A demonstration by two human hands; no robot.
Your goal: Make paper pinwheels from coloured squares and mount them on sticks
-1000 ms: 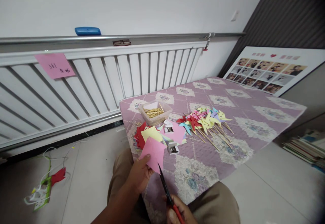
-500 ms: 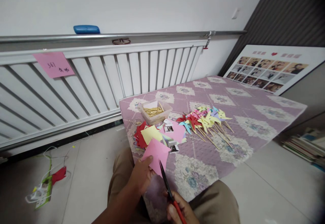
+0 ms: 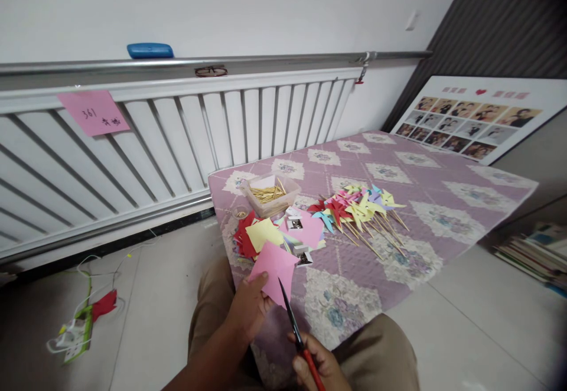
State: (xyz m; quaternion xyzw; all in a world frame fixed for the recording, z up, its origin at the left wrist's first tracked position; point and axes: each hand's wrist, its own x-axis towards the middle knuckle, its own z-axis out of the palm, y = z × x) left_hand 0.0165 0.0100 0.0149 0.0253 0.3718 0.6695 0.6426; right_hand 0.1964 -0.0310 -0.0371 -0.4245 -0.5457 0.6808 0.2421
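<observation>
A pink square of paper (image 3: 277,264) is pinched at its lower left side by my left hand (image 3: 250,305). My right hand (image 3: 319,362) grips red-handled scissors (image 3: 296,326), whose dark blades point up and reach over the lower right part of the paper. The blades look nearly closed. Just beyond the paper lie a yellow sheet (image 3: 264,235), red sheets (image 3: 244,236) and another pink sheet (image 3: 310,233). Two small white boxes with metal pieces rest there, one of them an open box (image 3: 303,257). Finished paper pinwheels (image 3: 358,208) on sticks lie in a pile to the right.
A clear plastic box (image 3: 283,202) of wooden sticks and a small round container (image 3: 240,212) stand near the radiator (image 3: 261,119). A patterned purple cloth (image 3: 398,172) covers the table. A power strip (image 3: 78,335) with cables lies on the floor at left, books (image 3: 531,255) at right.
The scissors and my right hand have shifted very slightly to the right. The pink paper remains in my left hand, almost unmoved.
</observation>
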